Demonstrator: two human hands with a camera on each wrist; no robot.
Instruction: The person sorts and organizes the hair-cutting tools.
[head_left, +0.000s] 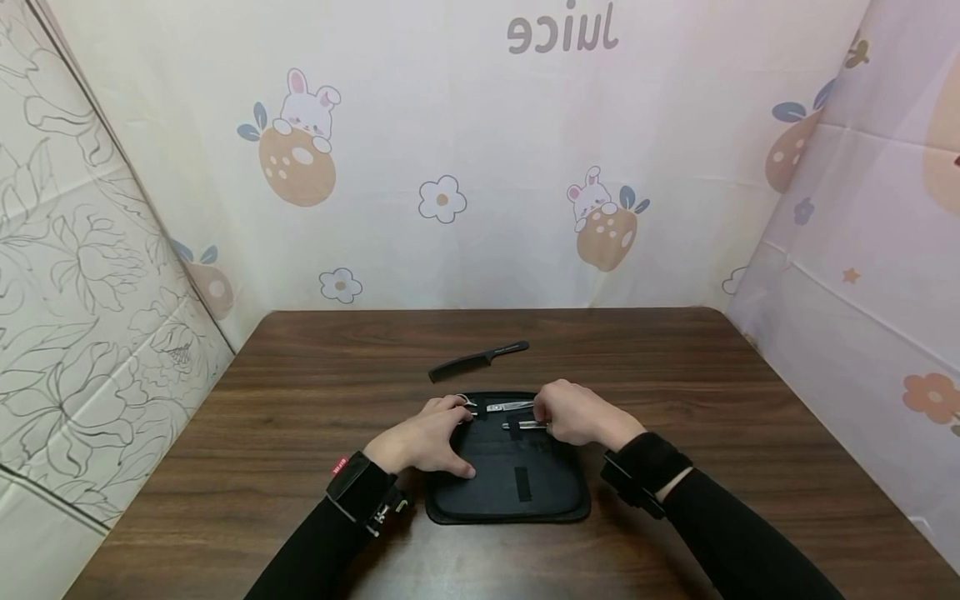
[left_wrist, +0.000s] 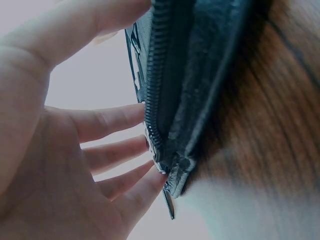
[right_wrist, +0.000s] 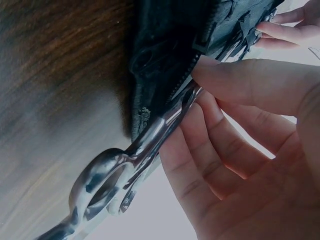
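Though slightly aslant, scissors (right_wrist: 147,142), blades (head_left: 510,407) leftward

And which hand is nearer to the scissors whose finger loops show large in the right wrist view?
Right. The right hand pinches those scissors; the left hand is farther off, at the black case's left edge in the head view.

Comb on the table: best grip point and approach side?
Probably the comb's handle, pinched across its width from above, coming in from the right. That end is slimmer than the broad end and points right. It lies on the table beyond the black case, with nothing over it.
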